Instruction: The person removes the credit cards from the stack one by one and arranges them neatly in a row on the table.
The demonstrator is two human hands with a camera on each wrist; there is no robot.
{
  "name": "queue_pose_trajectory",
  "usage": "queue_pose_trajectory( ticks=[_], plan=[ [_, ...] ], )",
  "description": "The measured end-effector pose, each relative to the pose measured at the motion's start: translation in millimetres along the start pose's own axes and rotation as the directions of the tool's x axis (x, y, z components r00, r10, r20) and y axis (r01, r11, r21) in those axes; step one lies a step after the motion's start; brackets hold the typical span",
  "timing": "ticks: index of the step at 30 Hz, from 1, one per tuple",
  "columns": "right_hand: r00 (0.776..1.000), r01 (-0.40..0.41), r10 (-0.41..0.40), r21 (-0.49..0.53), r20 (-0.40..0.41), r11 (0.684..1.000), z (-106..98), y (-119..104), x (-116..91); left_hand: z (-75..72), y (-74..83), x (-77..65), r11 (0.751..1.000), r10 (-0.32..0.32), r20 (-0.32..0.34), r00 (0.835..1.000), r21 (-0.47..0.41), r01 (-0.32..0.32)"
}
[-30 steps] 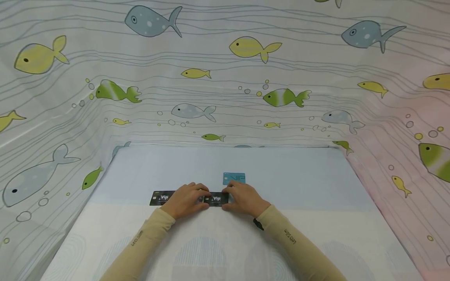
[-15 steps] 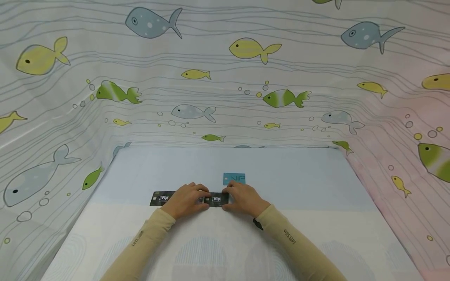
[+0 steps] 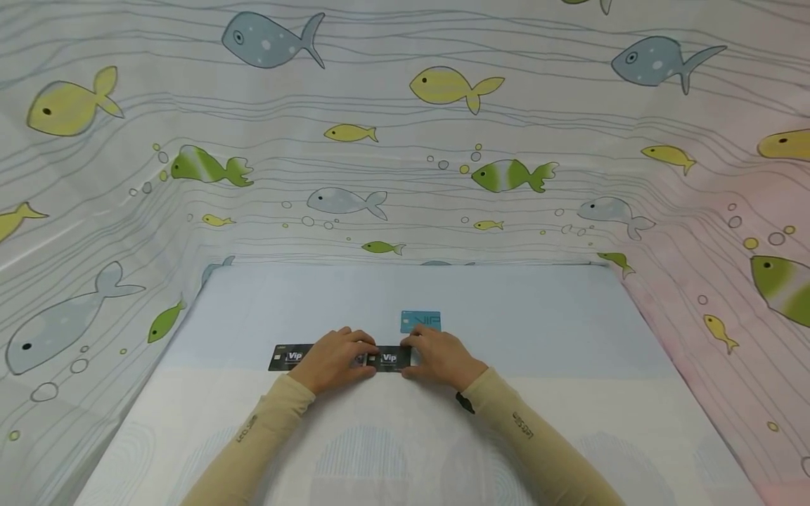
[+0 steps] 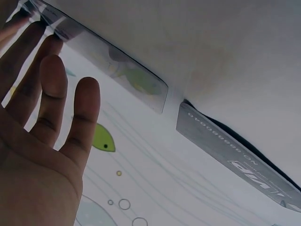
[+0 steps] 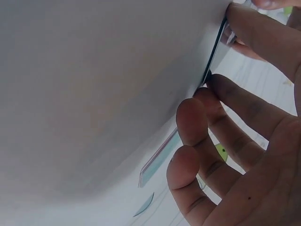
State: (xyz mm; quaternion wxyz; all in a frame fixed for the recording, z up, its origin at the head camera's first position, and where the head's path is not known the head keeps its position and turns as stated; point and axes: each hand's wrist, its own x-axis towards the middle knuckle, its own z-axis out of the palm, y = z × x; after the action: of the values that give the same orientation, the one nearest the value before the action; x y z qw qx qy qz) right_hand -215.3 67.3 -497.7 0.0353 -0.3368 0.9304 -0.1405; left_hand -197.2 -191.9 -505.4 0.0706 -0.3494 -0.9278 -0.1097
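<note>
In the head view a black Vip card (image 3: pixel 389 359) lies on the table between both hands. My right hand (image 3: pixel 439 358) pinches its right end, thumb at the near edge and index finger at the far edge. My left hand (image 3: pixel 338 362) holds its left end the same way, thumb and index finger at the corners. A second black Vip card (image 3: pixel 292 357) lies to the left, partly covered by the left hand. Between them a glossy, reflective card (image 4: pixel 136 80) shows in the left wrist view, mostly hidden from above.
A teal VIP card (image 3: pixel 420 320) lies just behind the right hand's fingers, partly covered by them. The pale blue and white cloth (image 3: pixel 538 309) covers the table. A fish-print curtain (image 3: pixel 405 161) rises at the back and sides.
</note>
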Motion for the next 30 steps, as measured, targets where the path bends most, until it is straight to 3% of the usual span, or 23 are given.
queue_pose_trajectory(
  ticks=[13, 21, 30],
  plan=[
    [1.0, -0.028, 0.028, 0.008, -0.008, 1.0, -3, 7, -9, -0.3, -1.1, -0.9, 1.0, 0.016, -0.03, 0.999, -0.007, -0.016],
    [0.998, -0.022, 0.023, 0.028, -0.056, 0.999, -11, 17, -15, -3.0, -0.6, 1.4, 1.0, -0.024, -0.035, 0.999, -0.02, 0.023],
    [0.995, -0.049, 0.054, 0.062, -0.087, 0.997, -18, 32, -20, -2.5, -6.8, 9.1, 1.0, -0.027, -0.067, 0.997, -0.002, 0.027]
  ],
)
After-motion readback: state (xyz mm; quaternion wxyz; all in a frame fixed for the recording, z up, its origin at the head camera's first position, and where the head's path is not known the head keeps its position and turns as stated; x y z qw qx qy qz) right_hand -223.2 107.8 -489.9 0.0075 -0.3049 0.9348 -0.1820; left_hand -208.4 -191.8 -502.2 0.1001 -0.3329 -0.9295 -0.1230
